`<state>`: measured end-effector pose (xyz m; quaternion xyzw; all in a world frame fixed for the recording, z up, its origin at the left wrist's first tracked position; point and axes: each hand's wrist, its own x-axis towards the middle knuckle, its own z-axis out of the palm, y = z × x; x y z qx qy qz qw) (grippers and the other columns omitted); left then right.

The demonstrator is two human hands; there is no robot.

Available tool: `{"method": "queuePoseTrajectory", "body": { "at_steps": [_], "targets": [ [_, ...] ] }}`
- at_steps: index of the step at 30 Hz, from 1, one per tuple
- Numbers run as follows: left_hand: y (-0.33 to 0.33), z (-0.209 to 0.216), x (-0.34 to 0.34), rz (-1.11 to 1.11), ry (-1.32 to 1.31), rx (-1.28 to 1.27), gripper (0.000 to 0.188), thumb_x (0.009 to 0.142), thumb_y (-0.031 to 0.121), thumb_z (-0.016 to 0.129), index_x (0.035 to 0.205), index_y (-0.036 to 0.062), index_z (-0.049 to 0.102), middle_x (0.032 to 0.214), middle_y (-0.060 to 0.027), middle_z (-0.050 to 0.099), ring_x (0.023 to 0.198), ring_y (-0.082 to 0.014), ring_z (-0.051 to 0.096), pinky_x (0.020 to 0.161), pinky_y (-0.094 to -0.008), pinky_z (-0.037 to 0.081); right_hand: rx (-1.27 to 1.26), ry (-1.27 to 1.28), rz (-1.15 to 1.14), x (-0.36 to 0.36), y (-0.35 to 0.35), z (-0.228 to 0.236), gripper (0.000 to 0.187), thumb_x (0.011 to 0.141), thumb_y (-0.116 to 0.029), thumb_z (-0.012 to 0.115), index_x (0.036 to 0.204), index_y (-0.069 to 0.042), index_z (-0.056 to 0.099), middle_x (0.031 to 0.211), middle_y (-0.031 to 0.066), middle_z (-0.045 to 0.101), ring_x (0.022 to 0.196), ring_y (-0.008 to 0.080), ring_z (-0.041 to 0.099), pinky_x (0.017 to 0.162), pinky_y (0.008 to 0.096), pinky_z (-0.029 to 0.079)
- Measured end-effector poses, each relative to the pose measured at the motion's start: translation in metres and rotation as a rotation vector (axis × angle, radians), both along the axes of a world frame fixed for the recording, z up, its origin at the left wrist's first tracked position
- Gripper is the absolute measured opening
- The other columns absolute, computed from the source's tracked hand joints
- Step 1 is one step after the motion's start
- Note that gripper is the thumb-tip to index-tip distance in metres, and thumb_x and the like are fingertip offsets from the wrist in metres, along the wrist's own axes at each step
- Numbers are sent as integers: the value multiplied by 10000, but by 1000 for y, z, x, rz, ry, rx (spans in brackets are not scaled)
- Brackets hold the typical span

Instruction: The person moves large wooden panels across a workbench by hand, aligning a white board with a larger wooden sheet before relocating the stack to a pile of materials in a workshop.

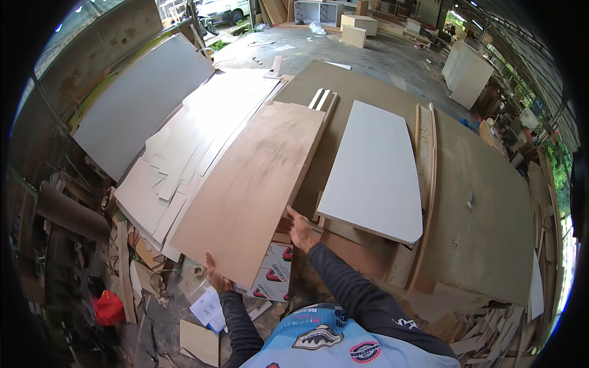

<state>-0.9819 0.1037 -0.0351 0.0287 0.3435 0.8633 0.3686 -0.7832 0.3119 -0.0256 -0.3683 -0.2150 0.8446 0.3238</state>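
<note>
A long brown plywood sheet lies tilted in front of me, its near end close to my body. My left hand grips the near edge, thumb on top and fingers hidden underneath. At the right long edge, my right hand holds the sheet near its lower end, its fingers partly out of sight. Under that corner stands a printed carton. Right of the plywood, a white panel with angled ends rests on wooden strips over a large brown board.
Pale sheets are piled left of the plywood, and a large white panel leans behind them. Long wooden rails lie right of the white panel. Offcuts, papers and a red bag lie on the floor.
</note>
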Motion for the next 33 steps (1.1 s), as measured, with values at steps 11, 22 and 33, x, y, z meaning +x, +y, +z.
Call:
{"method": "queuePoseTrajectory", "body": {
  "at_steps": [11, 22, 33],
  "targets": [
    [-112, 25, 79, 546, 866, -567, 557, 978, 427, 440, 1217, -64, 544, 1114, -184, 629, 1026, -268, 611, 951, -383, 477, 256, -747, -248, -108, -60, 17, 640, 861, -637, 556, 676, -25, 596, 660, 132, 644, 596, 282, 622, 551, 418, 472],
    [-177, 92, 130, 584, 564, -429, 688, 956, 497, 356, 1377, -46, 386, 1393, -230, 425, 1275, -336, 435, 1081, -441, 330, 633, -3, -239, -9, -118, 207, 522, 925, -516, 564, 880, 3, 533, 702, 31, 542, 621, 75, 473, 555, 257, 422],
    [-185, 219, 184, 808, 1335, -287, 759, 884, 593, 440, 1229, -75, 541, 1138, -255, 627, 945, -344, 624, 831, -453, 501, 833, -29, -559, 324, -195, 311, 364, 945, -363, 594, 856, -14, 537, 684, -8, 510, 609, 36, 429, 537, 241, 382]
  ]
}}
